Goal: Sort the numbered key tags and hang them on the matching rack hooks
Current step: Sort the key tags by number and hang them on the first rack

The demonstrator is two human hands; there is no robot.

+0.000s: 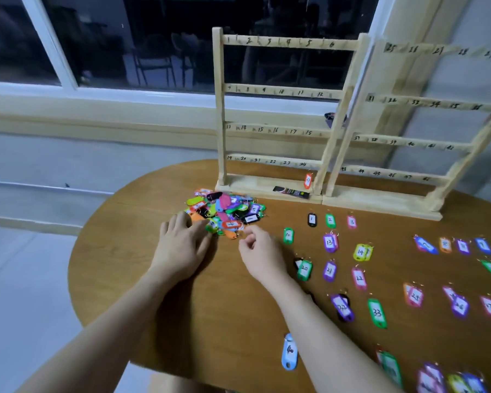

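Two wooden racks (270, 109) stood at the table's (153, 279) far edge, one orange tag (308, 180) hanging. The left hand (182, 245) lay flat-fingered against the tag pile (224, 214); the right hand (262, 255) hovered, fingers curled, holding nothing discernible. Three tags, 1 (311, 219), 2 (330, 220), 3 (351, 222), headed the sorted rows.

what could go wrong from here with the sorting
1. The left hand rests at the edge of the unsorted pile; a sweep could scatter tags into the sorted rows, such as tag 10.
2. Several sorted tags lie overlapped, like the pair at 14, so a duplicate could be missed.
3. The light blue tag lies near the table edge and might get knocked off by the right forearm.
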